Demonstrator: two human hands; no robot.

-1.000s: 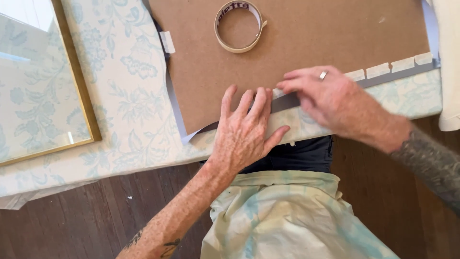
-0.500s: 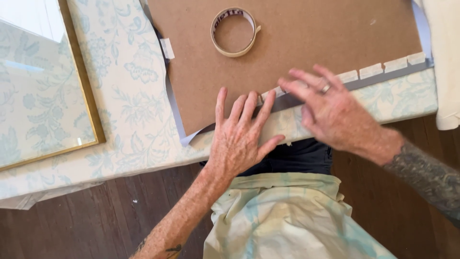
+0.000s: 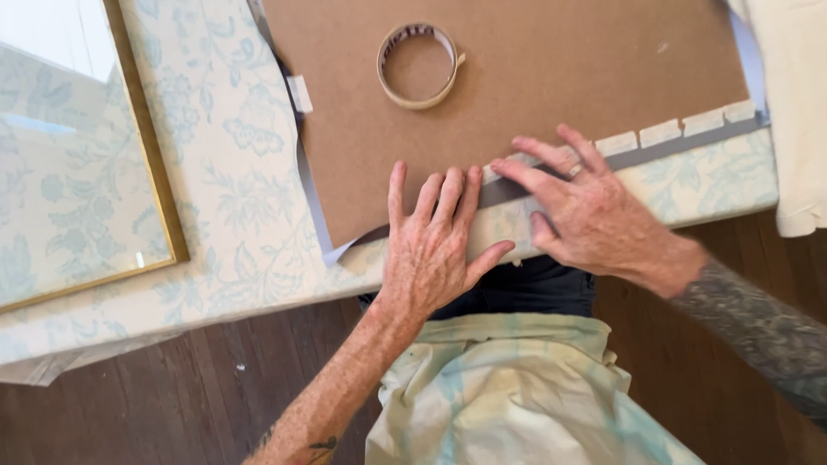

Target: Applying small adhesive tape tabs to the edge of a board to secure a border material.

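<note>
My left hand (image 3: 435, 250) lies flat, fingers spread, holding nothing, pinning the board (image 3: 534, 95) at its near edge. Right hand (image 3: 590, 215) open, fingertips pressing tape (image 3: 508, 172) there. Best: firm, even pressure along the edge; keep board still.

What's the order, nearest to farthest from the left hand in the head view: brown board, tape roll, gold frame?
1. Brown board: under the left hand's fingertips, touching.
2. Tape roll: lying on the board, straight beyond the fingers.
3. Gold frame: far off to the left, on the flowered cloth.
</note>
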